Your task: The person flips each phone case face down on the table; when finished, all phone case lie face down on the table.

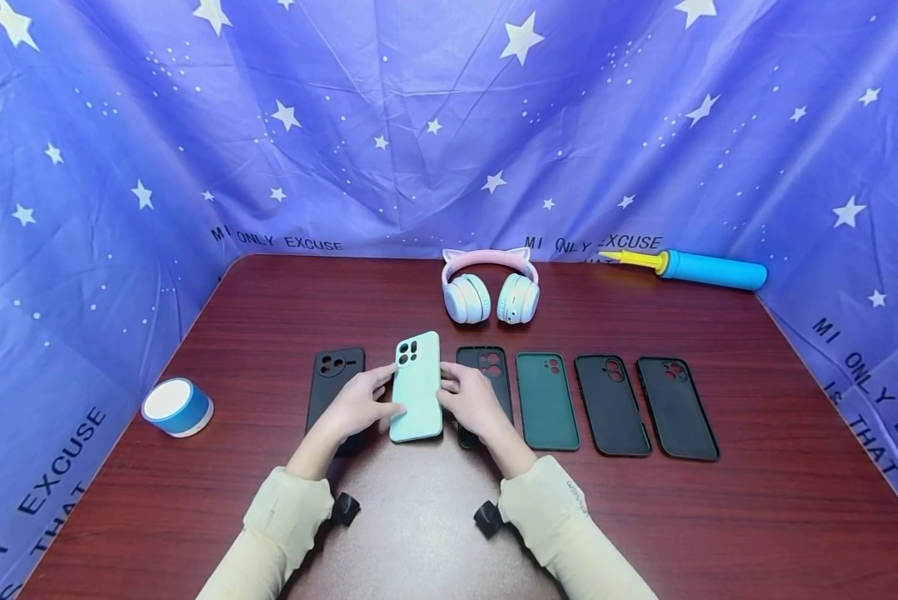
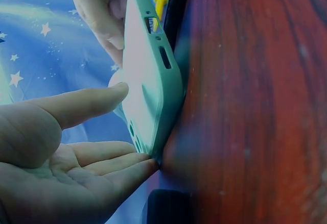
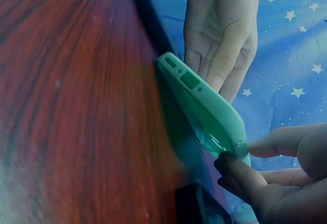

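A mint-green phone case, hollow inside, is tilted with its camera cutouts toward the far side of the table. Its lower long side looks close over the table in both wrist views. My left hand pinches one long edge, thumb on the back and fingertips at the rim. On the opposite edge, my right hand grips with thumb and fingers. Partly behind my left hand lies a black phone case; another black case is partly covered by my right hand.
A dark green case and two black cases, one beside the other, continue the row rightward. Cat-ear headphones sit behind the row. A blue hand pump lies back right, a round blue-and-white speaker far left.
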Demonstrator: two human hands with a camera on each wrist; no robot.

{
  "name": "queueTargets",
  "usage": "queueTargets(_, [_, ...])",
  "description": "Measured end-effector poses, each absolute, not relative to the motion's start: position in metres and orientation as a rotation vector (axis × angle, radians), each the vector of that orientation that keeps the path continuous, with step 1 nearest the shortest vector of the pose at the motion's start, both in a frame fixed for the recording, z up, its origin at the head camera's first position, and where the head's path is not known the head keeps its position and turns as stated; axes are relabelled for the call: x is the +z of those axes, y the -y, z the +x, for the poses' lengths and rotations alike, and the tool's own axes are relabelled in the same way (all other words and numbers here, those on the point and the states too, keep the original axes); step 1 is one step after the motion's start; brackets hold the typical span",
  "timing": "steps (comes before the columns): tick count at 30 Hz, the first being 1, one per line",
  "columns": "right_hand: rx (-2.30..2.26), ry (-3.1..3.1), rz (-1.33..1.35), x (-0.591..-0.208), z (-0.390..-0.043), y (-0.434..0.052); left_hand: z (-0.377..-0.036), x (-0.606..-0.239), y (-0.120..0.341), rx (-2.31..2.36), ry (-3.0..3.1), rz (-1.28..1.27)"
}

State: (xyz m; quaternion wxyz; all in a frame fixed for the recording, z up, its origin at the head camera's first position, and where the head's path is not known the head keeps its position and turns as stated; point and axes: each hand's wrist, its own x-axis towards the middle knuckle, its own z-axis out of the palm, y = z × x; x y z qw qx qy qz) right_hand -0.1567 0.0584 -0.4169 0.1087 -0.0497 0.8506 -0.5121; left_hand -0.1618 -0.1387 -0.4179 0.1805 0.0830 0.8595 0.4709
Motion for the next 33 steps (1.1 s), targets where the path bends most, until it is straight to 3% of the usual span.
queueTargets(20, [-1.243,-2.719,-0.19,-0.416,-0.154,-0.055,-0.16,-0.418,0.138,1.223,-2.502,0.31])
queueTargets(33, [-1.394,-2.554,-0.163,-0.41,-0.155,-0.065,-0.162,-0.411,0.136,1.212,-2.585,0.278])
